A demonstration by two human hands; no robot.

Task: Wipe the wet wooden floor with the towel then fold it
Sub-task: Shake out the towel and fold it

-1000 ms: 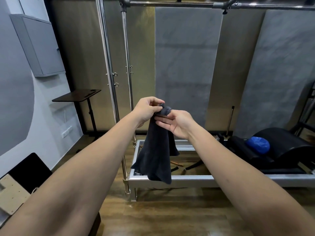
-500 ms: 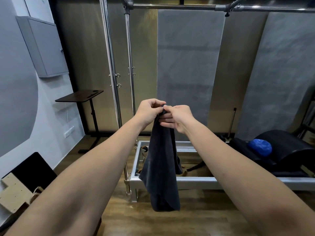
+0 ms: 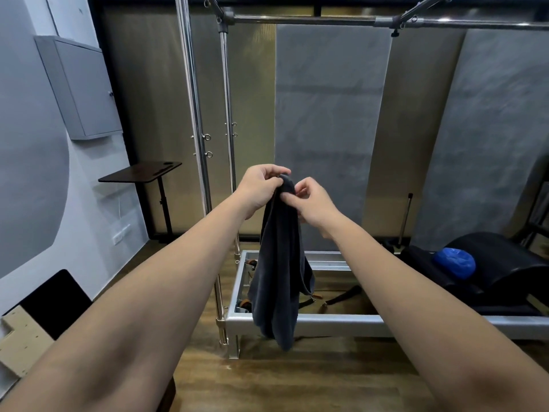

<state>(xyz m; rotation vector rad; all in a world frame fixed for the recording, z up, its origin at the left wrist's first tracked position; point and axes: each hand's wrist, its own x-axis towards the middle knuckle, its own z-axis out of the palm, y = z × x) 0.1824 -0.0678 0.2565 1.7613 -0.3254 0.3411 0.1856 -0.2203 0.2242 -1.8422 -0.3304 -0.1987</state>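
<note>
A dark grey towel [image 3: 279, 272] hangs straight down in front of me, bunched into a long narrow drape. My left hand [image 3: 260, 188] grips its top end from the left. My right hand [image 3: 312, 200] pinches the same top end from the right with fingertips, right beside the left hand. Both arms are stretched forward at about chest height. The towel's lower tip dangles above the brown wooden floor [image 3: 297, 379], not touching it. I cannot tell from here whether the floor is wet.
A metal exercise frame [image 3: 312, 321] with tall chrome posts [image 3: 196, 114] stands just behind the towel. A black padded barrel with a blue ball [image 3: 454, 263] lies right. A small dark side table [image 3: 142, 172] and grey wall cabinet [image 3: 80, 87] are left.
The towel has dropped out of a short bundle into a longer drape. My right hand moved from an open hold under the top to a fingertip pinch on it.
</note>
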